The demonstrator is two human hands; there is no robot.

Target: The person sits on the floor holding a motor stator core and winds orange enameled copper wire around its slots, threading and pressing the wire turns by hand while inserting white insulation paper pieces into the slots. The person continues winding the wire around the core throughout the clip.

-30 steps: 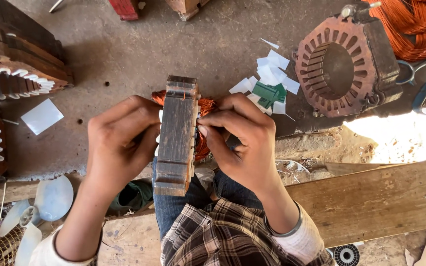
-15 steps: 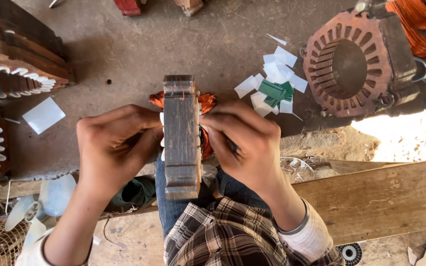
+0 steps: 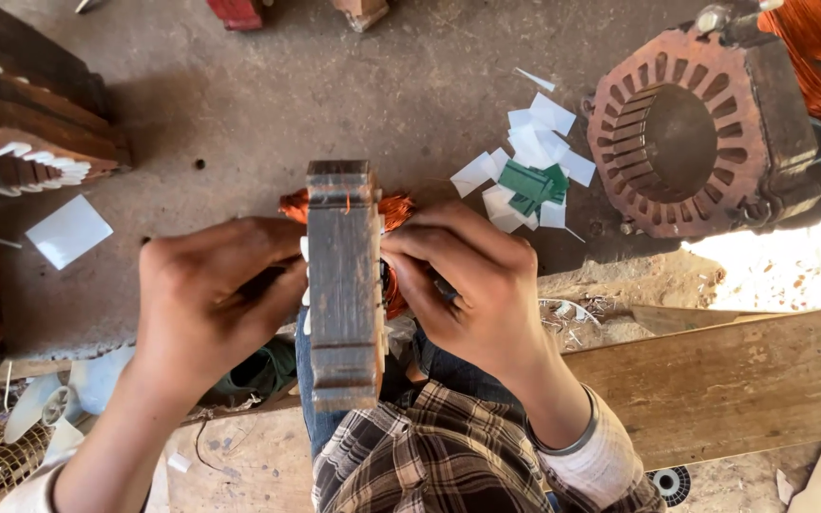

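Gripping an upright stator core [image 3: 342,285] edge-on, left hand [image 3: 206,299] and right hand [image 3: 477,285] both closed on it, copper windings [image 3: 393,214] behind

Metal block [image 3: 342,285] between my hands: dull grey-brown. Wire [image 3: 393,214] behind it: orange copper. Paper scraps [image 3: 529,166] right of block: white, some green. My shirt [image 3: 429,456] below block: brown-and-white plaid. Floor [image 3: 334,85]: grey.

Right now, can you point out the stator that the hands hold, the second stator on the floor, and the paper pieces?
held stator [image 3: 342,285], head view, on its outer edge.
floor stator [image 3: 705,123], head view, on its slotted face.
paper pieces [image 3: 529,176], head view, on the green piece in the pile.
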